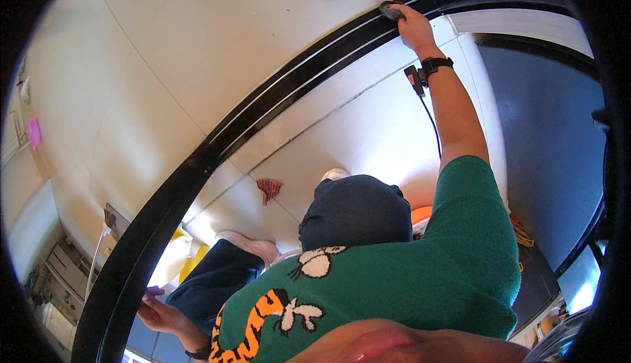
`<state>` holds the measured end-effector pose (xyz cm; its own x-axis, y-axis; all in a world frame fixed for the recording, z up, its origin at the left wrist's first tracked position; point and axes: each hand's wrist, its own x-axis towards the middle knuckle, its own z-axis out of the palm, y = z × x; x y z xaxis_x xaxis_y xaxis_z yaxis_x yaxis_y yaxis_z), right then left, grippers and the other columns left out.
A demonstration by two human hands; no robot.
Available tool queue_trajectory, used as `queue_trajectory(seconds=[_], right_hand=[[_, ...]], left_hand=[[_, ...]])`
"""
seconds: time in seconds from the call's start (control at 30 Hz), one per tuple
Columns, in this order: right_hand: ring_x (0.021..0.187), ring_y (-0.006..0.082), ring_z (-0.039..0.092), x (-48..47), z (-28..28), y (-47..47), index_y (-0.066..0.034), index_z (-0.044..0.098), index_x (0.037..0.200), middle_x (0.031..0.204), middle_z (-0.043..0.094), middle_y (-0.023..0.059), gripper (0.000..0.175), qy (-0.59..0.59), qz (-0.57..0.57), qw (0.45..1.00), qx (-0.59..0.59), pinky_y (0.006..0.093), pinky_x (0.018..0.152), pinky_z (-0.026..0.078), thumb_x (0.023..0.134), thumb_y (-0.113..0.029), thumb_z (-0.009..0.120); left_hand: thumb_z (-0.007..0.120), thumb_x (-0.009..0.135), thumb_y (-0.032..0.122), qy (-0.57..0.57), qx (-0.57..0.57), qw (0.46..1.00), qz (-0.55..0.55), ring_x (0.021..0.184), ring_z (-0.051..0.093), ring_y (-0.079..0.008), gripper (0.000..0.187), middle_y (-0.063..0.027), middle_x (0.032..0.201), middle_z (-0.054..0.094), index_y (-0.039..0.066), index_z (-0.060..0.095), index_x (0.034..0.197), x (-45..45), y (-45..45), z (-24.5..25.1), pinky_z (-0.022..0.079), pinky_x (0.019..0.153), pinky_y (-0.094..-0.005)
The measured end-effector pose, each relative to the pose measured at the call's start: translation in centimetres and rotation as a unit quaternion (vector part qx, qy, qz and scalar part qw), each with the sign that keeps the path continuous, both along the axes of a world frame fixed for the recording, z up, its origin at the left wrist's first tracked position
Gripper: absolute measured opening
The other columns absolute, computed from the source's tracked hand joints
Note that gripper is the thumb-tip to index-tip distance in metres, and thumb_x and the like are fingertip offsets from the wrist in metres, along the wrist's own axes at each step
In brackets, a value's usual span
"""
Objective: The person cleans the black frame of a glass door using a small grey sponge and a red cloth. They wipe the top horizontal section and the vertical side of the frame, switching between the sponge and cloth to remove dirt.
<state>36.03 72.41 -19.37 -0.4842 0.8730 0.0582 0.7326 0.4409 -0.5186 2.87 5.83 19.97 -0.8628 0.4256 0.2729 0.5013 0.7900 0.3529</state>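
At the upper right, my right hand (413, 24) is closed on a dark grey scrubbing pad (392, 11) and holds it against the black sliding-door track (315, 70), which has two pale rails. A wrist strap with a small cabled device (414, 80) is on that arm. My left hand (160, 313) is at the lower left beside the black frame (148, 235), its fingers partly curled; whether it touches the frame I cannot tell. Between my feet and the track a crumpled red cloth (268, 190) lies on the tiled floor.
An orange rim (421, 213) shows beside my knee. Something white and yellow (193, 259) stands by my left leg. A dark blue panel (547, 141) is on the right. Beyond the track are a long-handled floor tool (104, 232) and a pink item (34, 133).
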Motion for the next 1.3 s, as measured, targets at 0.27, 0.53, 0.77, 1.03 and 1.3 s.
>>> queue_trajectory(seconds=[0.27, 0.53, 0.77, 1.03, 1.3], right_hand=[[0.115, 0.0379, 0.068, 2.3, -2.3, 5.4, -0.0151, 0.069, 0.131, 0.125, 0.072, 0.0172, 0.038, -0.017, -0.076, 0.994, 0.074, 0.0441, 0.101, 0.054, 0.096, -0.011, 0.056], [0.120, 0.0407, 0.064, 4.3, -9.2, 6.7, -0.0072, 0.064, 0.136, 0.134, 0.067, 0.0200, 0.045, -0.075, -0.087, 0.958, 0.263, 0.0471, 0.104, 0.052, 0.091, -0.009, 0.058], [0.110, 0.0405, 0.065, -5.2, -4.6, -12.0, -0.0026, 0.071, 0.115, 0.116, 0.071, 0.0182, 0.030, 0.081, 0.047, 0.979, 0.179, 0.0507, 0.097, 0.052, 0.088, -0.005, 0.056], [0.130, 0.0276, 0.058, -12.8, -3.2, -25.8, -0.0086, 0.068, 0.129, 0.142, 0.065, 0.0092, 0.041, 0.129, 0.309, 0.941, 0.051, 0.0441, 0.103, 0.048, 0.090, -0.005, 0.055], [0.127, 0.0334, 0.063, -0.2, -10.5, -8.9, -0.0063, 0.070, 0.127, 0.132, 0.070, 0.0151, 0.039, 0.063, 0.020, 0.985, 0.157, 0.0433, 0.115, 0.045, 0.094, 0.004, 0.052]], left_hand=[[0.053, 0.111, 0.037, -0.010, -0.034, 0.999, 0.036, 0.073, 0.060, -0.0180, 0.044, -0.0064, 0.077, 0.065, 0.002, 0.061, 0.086, 0.0, 0.6, -0.2, 0.049, 0.071, -0.0350], [0.054, 0.111, 0.029, 0.008, -0.030, 0.999, -0.013, 0.071, 0.063, -0.0158, 0.033, -0.0075, 0.079, 0.068, 0.004, 0.060, 0.090, -0.3, 0.3, -0.4, 0.051, 0.069, -0.0309], [0.048, 0.113, 0.038, 0.021, -0.018, 0.999, 0.037, 0.072, 0.060, -0.0188, 0.048, -0.0069, 0.077, 0.065, 0.002, 0.061, 0.084, -0.1, 0.8, -1.8, 0.049, 0.073, -0.0360], [0.050, 0.113, 0.031, -0.012, -0.019, 0.999, -0.025, 0.076, 0.061, -0.0176, 0.040, -0.0066, 0.081, 0.066, 0.002, 0.061, 0.089, -0.8, 1.1, -1.4, 0.049, 0.074, -0.0337], [0.054, 0.111, 0.022, 0.002, -0.062, 0.990, -0.130, 0.077, 0.070, -0.0179, 0.030, -0.0097, 0.087, 0.073, 0.002, 0.071, 0.098, -1.3, 0.8, -1.8, 0.056, 0.069, -0.0292]])
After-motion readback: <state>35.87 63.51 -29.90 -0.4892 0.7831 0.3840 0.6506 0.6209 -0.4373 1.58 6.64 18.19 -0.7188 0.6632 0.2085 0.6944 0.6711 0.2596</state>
